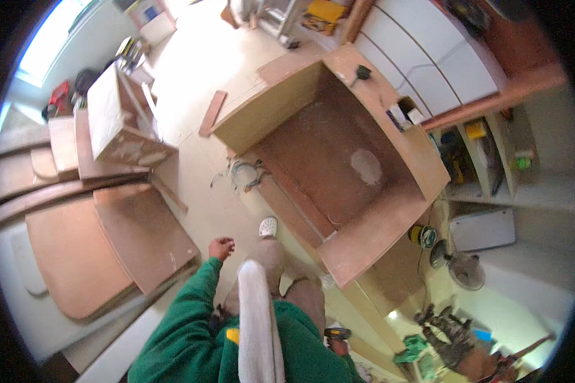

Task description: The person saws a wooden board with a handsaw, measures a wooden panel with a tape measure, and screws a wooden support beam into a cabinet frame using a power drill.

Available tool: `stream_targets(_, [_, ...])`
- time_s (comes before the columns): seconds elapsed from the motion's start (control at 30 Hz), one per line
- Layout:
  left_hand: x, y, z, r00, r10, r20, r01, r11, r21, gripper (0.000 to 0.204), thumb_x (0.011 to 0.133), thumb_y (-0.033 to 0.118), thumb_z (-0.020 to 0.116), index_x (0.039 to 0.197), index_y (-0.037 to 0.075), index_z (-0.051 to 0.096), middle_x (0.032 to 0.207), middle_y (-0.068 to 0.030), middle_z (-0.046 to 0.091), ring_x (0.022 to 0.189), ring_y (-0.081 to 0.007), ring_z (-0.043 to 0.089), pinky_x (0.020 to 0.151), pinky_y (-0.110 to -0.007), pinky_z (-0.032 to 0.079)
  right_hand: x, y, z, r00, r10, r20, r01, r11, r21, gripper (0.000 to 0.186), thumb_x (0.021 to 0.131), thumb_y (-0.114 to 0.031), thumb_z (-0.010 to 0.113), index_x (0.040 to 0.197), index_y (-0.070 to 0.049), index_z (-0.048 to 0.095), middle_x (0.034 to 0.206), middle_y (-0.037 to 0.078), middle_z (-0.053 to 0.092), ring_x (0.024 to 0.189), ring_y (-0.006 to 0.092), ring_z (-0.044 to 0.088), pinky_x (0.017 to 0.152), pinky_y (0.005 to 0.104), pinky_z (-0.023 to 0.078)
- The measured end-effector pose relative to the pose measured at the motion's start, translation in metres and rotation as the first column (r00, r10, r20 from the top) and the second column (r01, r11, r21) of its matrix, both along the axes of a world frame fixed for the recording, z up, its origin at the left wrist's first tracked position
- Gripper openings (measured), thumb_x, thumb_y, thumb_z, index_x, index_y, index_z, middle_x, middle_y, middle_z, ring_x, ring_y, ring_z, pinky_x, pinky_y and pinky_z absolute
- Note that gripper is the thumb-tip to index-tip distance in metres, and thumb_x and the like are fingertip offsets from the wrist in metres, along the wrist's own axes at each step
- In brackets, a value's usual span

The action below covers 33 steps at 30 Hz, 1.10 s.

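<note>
**Left hand empty, tool by the right side, big box ahead**

From my remote seat I see the bare left hand (222,247) hanging clear of everything, fingers loosely curled around nothing. The right hand (340,348) is a blur at the lower edge beside a yellow-and-black power tool shaped like a drill (337,333); I cannot tell whether it grips it.

The large open-topped brown wooden box (364,167) sits ahead and to the right, with a tangle of thin grey cable (244,173) by its left corner. A flat reddish-brown wooden panel (148,233) lies to the left, near the left hand.

I judge this a moment of footwork. I'd want the white perforated clog (268,226) planted flat, short of the cable, the left elbow tucked away from the panel's edge, and the tool clear of the box's wall.
</note>
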<state>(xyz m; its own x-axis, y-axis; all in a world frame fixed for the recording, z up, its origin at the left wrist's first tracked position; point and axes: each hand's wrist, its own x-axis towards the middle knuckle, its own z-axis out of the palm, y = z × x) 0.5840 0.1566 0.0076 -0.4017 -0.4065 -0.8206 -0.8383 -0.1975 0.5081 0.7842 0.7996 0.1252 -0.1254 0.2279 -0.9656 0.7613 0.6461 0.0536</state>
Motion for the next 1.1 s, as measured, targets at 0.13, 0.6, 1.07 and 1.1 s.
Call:
stream_targets(0.13, [-0.012, -0.017, -0.007, 0.964, -0.234, -0.13, 0.209, 0.961, -0.178, 0.025, 0.091, 0.02, 0.08, 0.11, 0.005, 0.084, 0.095, -0.0111, 0.083, 0.085, -0.0189, 0.079, 0.078, -0.035, 0.063, -0.058, -0.049, 0.042, 0.978, 0.195, -0.079, -0.197, 0.98, -0.013, 0.04, 0.095, -0.045, 0.07, 0.104, -0.007, 0.077, 0.094, 0.017, 0.076, 0.082, 0.0285, 0.074, 0.07, 0.0482, 0.058])
stream_targets(0.6, [-0.043, -0.022, 0.032, 0.955, 0.256, -0.148, -0.238, 0.963, 0.126, 0.026, 0.094, 0.014, 0.078, 0.118, 0.006, 0.08, 0.099, -0.008, 0.081, 0.08, -0.0146, 0.076, 0.066, -0.031, 0.062, -0.307, -0.134, -0.037, 0.887, 0.164, -0.432, -0.236, 0.964, -0.119, 0.044, 0.094, -0.042, 0.072, 0.111, -0.001, 0.074, 0.104, 0.016, 0.076, 0.089, 0.0265, 0.072, 0.073, 0.0471, 0.055])
stream_targets(1.07, [-0.008, -0.032, 0.059, 0.833, 0.548, -0.077, -0.551, 0.834, -0.025, 0.028, 0.097, 0.009, 0.071, 0.123, 0.003, 0.076, 0.106, -0.0096, 0.079, 0.084, -0.0186, 0.076, 0.071, -0.032, 0.062, -0.477, -0.214, 0.014, 0.97, -0.081, -0.231, 0.041, 0.984, -0.171, 0.03, 0.089, -0.032, 0.086, 0.088, -0.005, 0.071, 0.072, 0.006, 0.067, 0.056, 0.021, 0.065, 0.053, 0.0389, 0.052])
stream_targets(1.1, [-0.015, -0.03, 0.058, 0.816, 0.57, -0.095, -0.574, 0.818, -0.023, 0.028, 0.097, 0.008, 0.071, 0.123, 0.002, 0.076, 0.107, -0.0102, 0.079, 0.085, -0.0191, 0.077, 0.071, -0.032, 0.062, -0.483, -0.212, 0.009, 0.963, -0.084, -0.254, 0.049, 0.989, -0.139, 0.028, 0.09, -0.029, 0.086, 0.088, -0.006, 0.071, 0.072, 0.006, 0.066, 0.056, 0.0203, 0.066, 0.052, 0.0387, 0.051])
